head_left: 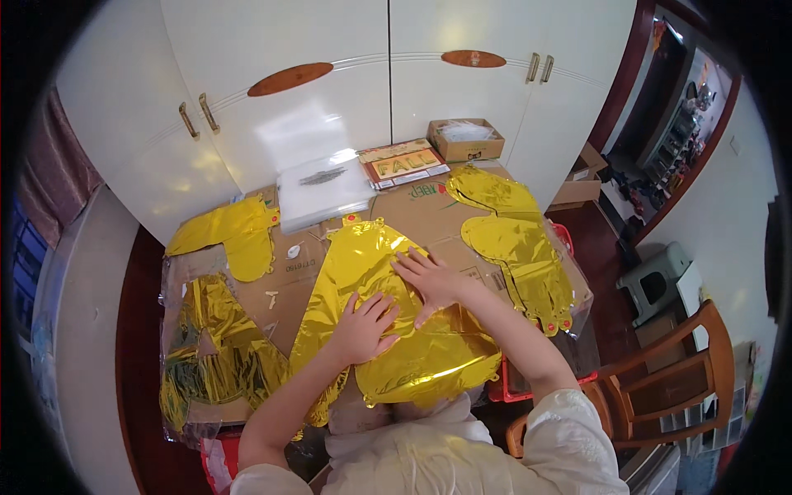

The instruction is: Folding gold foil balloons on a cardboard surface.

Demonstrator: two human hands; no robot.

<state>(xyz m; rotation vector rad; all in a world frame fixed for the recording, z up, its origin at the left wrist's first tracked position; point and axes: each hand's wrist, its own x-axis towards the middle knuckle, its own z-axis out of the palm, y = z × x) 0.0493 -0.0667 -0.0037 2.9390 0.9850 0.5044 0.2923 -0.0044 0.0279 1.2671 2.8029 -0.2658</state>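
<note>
Your left hand and right hand lie palm down, fingers spread and gripping nothing, on a broad, wedge-shaped sheet of shiny gold foil. The sheet lies in the middle of a table covered in brown cardboard, its narrow end pointing away from you and its wide end near your lap. A small tab with a red dot tops the narrow end.

The foil looks thin, light and limp, likely slick under your fingertips and quick to crease or tear. Broad, flat palms should suit it better than a hard pinch; to lift it, you would do best to take opposite outer edges gently, using both hands.

More gold foil pieces lie at your upper left, lower left and right. Beyond stands a stack of clear plastic sleeves, beside a flat, printed orange-brown packet.
</note>
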